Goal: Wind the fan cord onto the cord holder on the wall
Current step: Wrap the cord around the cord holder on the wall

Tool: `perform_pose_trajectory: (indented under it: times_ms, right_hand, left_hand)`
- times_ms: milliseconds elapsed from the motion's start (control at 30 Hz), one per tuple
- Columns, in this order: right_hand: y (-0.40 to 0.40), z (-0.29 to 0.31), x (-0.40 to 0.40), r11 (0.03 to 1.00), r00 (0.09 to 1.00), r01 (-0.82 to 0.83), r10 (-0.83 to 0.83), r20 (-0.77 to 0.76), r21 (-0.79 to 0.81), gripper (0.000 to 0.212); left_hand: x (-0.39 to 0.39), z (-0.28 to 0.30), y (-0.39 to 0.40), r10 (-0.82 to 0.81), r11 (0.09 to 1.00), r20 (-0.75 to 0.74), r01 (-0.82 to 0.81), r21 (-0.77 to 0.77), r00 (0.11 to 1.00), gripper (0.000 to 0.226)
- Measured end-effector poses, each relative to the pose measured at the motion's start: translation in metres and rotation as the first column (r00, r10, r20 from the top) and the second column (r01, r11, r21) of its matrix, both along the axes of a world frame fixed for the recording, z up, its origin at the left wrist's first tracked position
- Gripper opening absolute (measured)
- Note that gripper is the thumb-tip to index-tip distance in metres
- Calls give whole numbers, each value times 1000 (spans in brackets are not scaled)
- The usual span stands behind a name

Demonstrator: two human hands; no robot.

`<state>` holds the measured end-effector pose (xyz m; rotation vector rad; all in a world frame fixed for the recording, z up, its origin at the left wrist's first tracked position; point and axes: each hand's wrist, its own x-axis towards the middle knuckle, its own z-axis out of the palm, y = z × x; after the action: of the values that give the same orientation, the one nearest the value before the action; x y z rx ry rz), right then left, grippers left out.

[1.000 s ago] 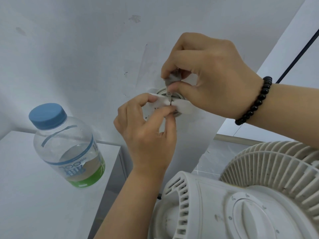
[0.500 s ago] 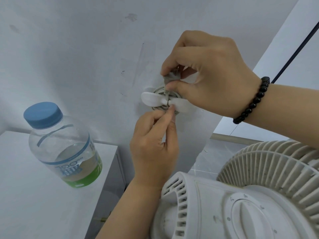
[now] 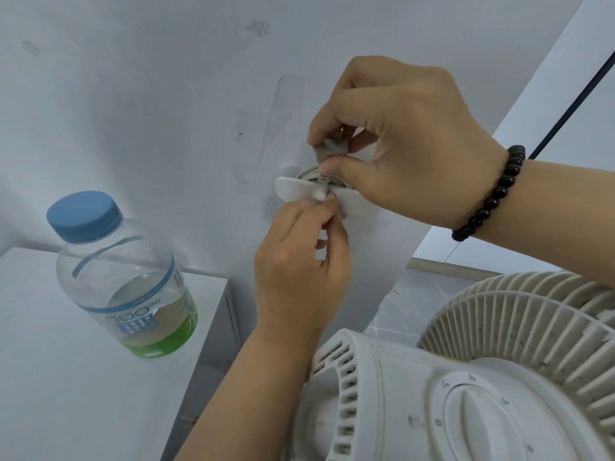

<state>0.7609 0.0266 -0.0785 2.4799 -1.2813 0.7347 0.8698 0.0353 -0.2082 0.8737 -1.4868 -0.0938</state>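
- My right hand pinches the grey moulded plug between thumb and curled forefinger, just above the cord holder. One metal prong shows above the plug, between my fingers.
- The cord holder is smooth white plastic with two rounded, wing-shaped flaps. It is fixed to the wall, whose matt pale paint is scuffed and carries tape marks.
- The fan cord, grey and round in section, lies coiled behind the flaps. Only a short arc of the coil is visible.
- My left hand comes up from below, thumb and forefinger tips closed together against the seam between the flaps. Whether they hold anything there, I cannot tell.
- The fan, ribbed off-white plastic with a round dial, sits low at the right.
- A clear plastic bottle with a blue ridged cap and green-banded label stands on a smooth white cabinet.
- A glossy black bead bracelet circles my right wrist.
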Motion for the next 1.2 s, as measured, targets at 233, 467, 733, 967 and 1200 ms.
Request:
perform_pose_trajectory:
  times_ms: [233, 467, 733, 967, 1200]
  right_hand:
    - [1, 1, -1, 1000, 1000, 14, -14, 9, 4, 18]
    - [3, 1, 2, 999, 1000, 2, -2, -9, 32, 17]
    - [3, 5, 2, 995, 996, 80, -82, 30, 63, 20]
    - [3, 8, 2, 987, 988, 141, -145, 50, 75, 22]
    - [4, 10, 2, 984, 986, 164, -166, 24, 72, 24]
  left_hand:
    - [0, 10, 5, 45, 989, -51, -37, 142, 998, 9]
    - [3, 18, 4, 41, 970, 66, -55, 237, 997, 5]
    - [1, 10, 1, 48, 990, -27, -44, 135, 998, 7]
    - [-4, 2, 4, 32, 993, -180, -11, 118, 983, 5]
    - [-4, 1, 1, 11, 992, -225, 18, 127, 974, 12]
